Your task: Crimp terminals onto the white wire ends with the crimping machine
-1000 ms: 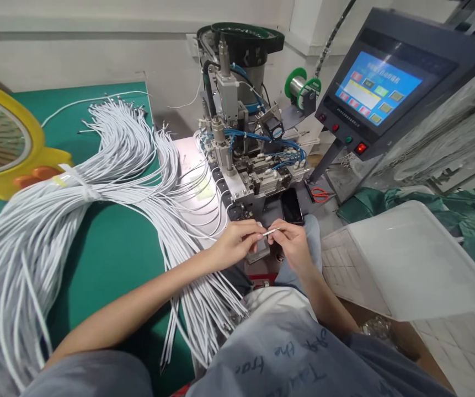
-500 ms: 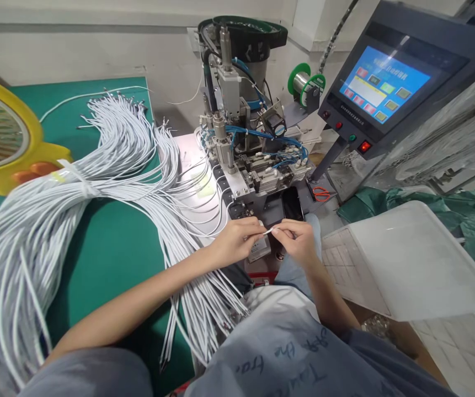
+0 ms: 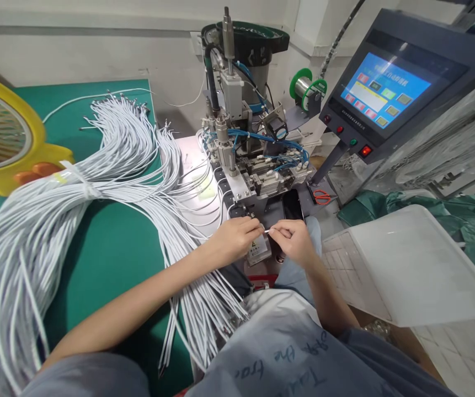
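Note:
Between my two hands a short stretch of white cable (image 3: 266, 231) shows, in front of the machine. My left hand (image 3: 239, 237) is closed, pinching one side of the cable. My right hand (image 3: 293, 240) pinches the other side, close to the left fingertips. The fingers hide the cable's end. Just beyond my hands stands a machine (image 3: 257, 179) with metal cylinders and blue air tubes. To the left, a big bundle of white cables (image 3: 125, 187), tied with a white strap, lies across the green mat (image 3: 117, 248).
A control panel with a lit screen (image 3: 386, 91) stands at the right. Red-handled scissors (image 3: 322, 197) and a black phone (image 3: 292, 205) lie by the machine. A wire spool (image 3: 303, 86) sits behind. A white plastic bin (image 3: 419, 264) is at my right, a yellow fan (image 3: 34, 149) far left.
My hands stay nearly in place, with the cable between them now held straighter. A cylinder rod at the top of the machine has risen. The view has shifted slightly.

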Action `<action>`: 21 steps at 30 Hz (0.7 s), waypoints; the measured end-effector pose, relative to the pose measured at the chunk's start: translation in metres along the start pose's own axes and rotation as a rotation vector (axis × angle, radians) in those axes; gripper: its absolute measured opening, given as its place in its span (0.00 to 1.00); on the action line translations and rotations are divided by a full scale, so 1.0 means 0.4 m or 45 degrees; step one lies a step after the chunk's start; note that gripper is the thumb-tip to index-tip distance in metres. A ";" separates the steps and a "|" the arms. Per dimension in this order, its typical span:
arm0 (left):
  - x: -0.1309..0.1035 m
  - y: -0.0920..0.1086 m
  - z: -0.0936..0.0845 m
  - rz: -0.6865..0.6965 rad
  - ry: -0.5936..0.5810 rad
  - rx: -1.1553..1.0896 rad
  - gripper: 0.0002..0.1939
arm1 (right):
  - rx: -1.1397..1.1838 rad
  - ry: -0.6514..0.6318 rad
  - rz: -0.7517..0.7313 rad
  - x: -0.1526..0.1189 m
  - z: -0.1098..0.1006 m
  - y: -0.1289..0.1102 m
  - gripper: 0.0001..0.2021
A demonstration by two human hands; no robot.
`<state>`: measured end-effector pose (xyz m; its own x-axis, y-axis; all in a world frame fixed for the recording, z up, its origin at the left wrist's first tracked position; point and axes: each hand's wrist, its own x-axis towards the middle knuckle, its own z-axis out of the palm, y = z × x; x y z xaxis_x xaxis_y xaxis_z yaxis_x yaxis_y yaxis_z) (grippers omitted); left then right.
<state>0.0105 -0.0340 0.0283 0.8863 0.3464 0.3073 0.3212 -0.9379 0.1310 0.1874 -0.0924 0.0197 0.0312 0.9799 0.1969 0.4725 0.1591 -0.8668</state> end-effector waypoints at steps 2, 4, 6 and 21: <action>-0.001 0.005 0.011 -0.104 0.052 -0.149 0.14 | 0.088 0.089 0.023 0.002 0.017 0.012 0.14; -0.001 0.009 0.023 -0.188 0.077 -0.310 0.13 | 0.180 0.203 0.048 0.002 0.042 0.027 0.14; -0.001 0.009 0.029 -0.244 0.020 -0.378 0.13 | 0.266 0.267 0.111 0.005 0.066 0.049 0.14; 0.003 -0.058 0.050 -0.623 -0.497 0.010 0.14 | 0.584 -0.012 0.420 0.118 0.148 0.186 0.10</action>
<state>0.0106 -0.0120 0.0069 0.6919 0.7054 -0.1538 0.7219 -0.6727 0.1622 0.1719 -0.0271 -0.0628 0.1035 0.9873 -0.1204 0.0078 -0.1219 -0.9925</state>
